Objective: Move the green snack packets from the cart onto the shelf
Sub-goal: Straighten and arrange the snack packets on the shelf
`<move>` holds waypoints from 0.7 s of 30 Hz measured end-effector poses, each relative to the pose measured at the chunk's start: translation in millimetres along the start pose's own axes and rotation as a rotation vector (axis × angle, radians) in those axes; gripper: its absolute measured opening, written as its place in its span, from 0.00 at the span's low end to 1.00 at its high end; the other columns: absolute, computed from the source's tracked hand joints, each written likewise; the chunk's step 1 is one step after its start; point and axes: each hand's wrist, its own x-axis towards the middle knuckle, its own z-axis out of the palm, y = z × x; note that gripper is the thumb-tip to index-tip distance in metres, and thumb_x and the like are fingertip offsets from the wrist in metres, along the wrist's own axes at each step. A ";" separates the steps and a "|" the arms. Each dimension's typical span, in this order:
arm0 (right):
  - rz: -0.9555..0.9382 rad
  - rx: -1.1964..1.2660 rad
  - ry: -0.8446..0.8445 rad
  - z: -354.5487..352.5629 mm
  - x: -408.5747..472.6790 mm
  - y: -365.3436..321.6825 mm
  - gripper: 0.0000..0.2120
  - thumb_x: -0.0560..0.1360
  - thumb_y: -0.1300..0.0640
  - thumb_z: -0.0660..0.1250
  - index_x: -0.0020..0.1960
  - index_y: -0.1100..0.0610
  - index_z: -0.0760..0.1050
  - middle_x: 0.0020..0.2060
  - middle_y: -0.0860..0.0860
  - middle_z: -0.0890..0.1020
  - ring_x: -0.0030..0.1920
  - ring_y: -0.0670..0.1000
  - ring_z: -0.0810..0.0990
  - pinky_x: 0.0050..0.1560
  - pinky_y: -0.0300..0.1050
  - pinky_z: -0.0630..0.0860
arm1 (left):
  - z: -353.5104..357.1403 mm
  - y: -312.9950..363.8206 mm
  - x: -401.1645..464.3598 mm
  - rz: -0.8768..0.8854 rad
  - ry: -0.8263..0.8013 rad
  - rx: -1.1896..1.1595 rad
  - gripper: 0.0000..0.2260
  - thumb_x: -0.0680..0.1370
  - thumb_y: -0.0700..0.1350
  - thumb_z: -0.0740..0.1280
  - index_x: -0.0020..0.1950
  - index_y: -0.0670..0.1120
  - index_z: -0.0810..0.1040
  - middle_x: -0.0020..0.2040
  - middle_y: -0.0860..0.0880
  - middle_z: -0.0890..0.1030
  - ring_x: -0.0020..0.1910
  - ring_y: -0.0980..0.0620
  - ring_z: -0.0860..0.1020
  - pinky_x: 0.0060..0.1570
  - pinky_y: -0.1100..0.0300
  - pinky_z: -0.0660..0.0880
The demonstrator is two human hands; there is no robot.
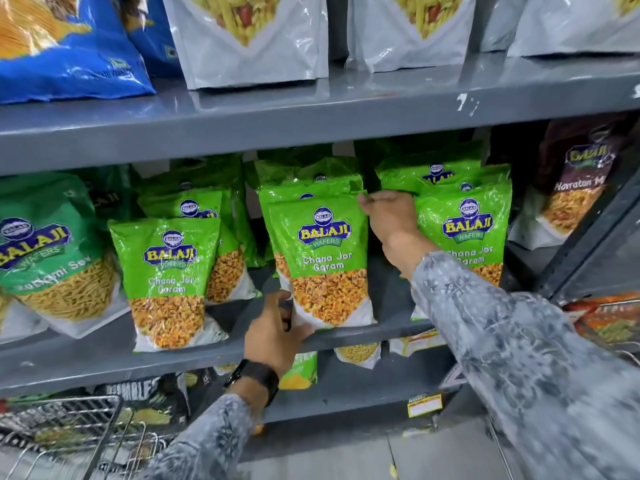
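Observation:
Three rows of green snack packets stand upright on the grey middle shelf (104,355). The front packet of the middle row (322,258) is between my hands. My left hand (277,330) grips its bottom left corner at the shelf's front edge. My right hand (391,216) pinches its top right corner. A similar green packet (166,278) stands at the front of the left row, and another (467,230) at the right, partly behind my right forearm. The wire cart (69,434) is at the bottom left; its contents are dark and blurred.
A darker green sev packet (48,258) stands at the far left and a maroon packet (571,188) at the far right. Blue and white bags fill the upper shelf (311,109). More packets sit on the lower shelf. A second basket's edge (609,320) shows at the right.

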 end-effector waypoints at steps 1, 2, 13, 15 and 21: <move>-0.008 -0.010 0.004 0.8 0.6 2.1 0.14 0.74 0.59 0.75 0.32 0.49 0.76 0.35 0.46 0.81 0.42 0.50 0.79 0.50 0.43 0.73 | 0.2 -3.4 0.5 -0.005 0.007 0.001 0.27 0.70 0.50 0.78 0.65 0.51 0.71 0.45 0.50 0.83 0.45 0.44 0.82 0.45 0.46 0.80; -0.022 -0.005 0.011 2.9 0.9 5.4 0.13 0.74 0.58 0.75 0.33 0.50 0.78 0.36 0.47 0.82 0.43 0.51 0.79 0.52 0.44 0.75 | -0.4 -4.5 -0.1 0.002 0.013 0.002 0.26 0.70 0.50 0.77 0.65 0.50 0.72 0.45 0.49 0.83 0.45 0.44 0.82 0.45 0.46 0.80; -0.653 -0.354 0.012 55.9 -150.2 49.9 0.06 0.75 0.60 0.69 0.51 0.57 0.82 0.44 0.52 0.84 0.46 0.55 0.82 0.49 0.51 0.77 | -127.2 -36.8 3.9 0.155 0.394 -0.160 0.14 0.75 0.43 0.73 0.60 0.50 0.78 0.47 0.51 0.85 0.46 0.51 0.83 0.48 0.50 0.81; -0.477 -0.525 -0.317 98.6 -170.3 80.7 0.10 0.74 0.54 0.70 0.55 0.52 0.82 0.47 0.49 0.86 0.48 0.53 0.82 0.51 0.51 0.79 | -162.7 -45.6 24.2 0.123 0.529 -0.039 0.16 0.78 0.44 0.69 0.65 0.47 0.76 0.57 0.46 0.83 0.55 0.45 0.81 0.54 0.48 0.79; -0.281 -0.912 -0.562 169.2 -184.9 109.8 0.08 0.69 0.42 0.71 0.44 0.44 0.76 0.56 0.47 0.82 0.62 0.57 0.74 0.54 0.53 0.71 | -220.7 -56.0 86.5 -0.010 0.425 0.096 0.30 0.76 0.48 0.69 0.77 0.51 0.65 0.62 0.44 0.81 0.63 0.41 0.79 0.65 0.45 0.75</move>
